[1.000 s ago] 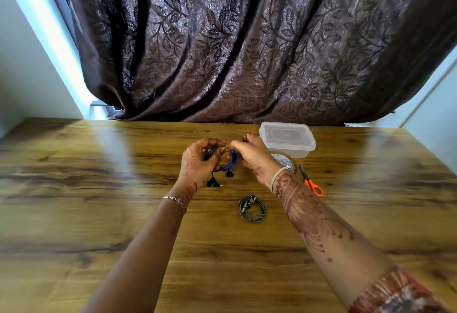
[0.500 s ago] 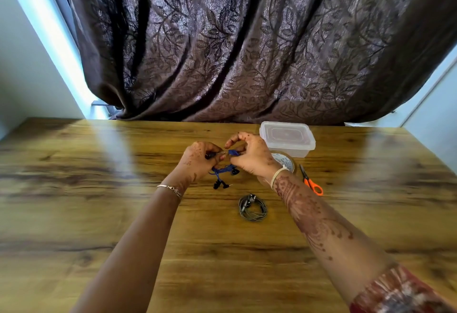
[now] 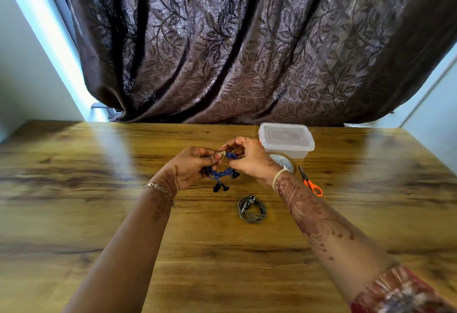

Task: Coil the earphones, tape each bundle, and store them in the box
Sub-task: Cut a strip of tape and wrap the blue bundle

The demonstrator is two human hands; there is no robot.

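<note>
Above the middle of the wooden table, my left hand (image 3: 195, 164) and my right hand (image 3: 249, 156) both pinch a coiled blue earphone bundle (image 3: 222, 173). Its black earbuds and plug hang below the coil. A small pale strip of tape shows between my fingertips at the top of the coil. Nearer to me on the table lies a second, grey coiled earphone bundle (image 3: 251, 209). A clear plastic box (image 3: 286, 143) with its lid on stands just behind my right hand.
A roll of tape (image 3: 284, 161) lies beside my right wrist, partly hidden by it. Orange-handled scissors (image 3: 310, 181) lie to its right. A dark patterned curtain (image 3: 247, 40) hangs behind the table's far edge.
Both hands have stayed on the blue bundle and shifted their fingers around its top. The pale strip of tape now shows at the coil's top. The grey bundle has not moved.
</note>
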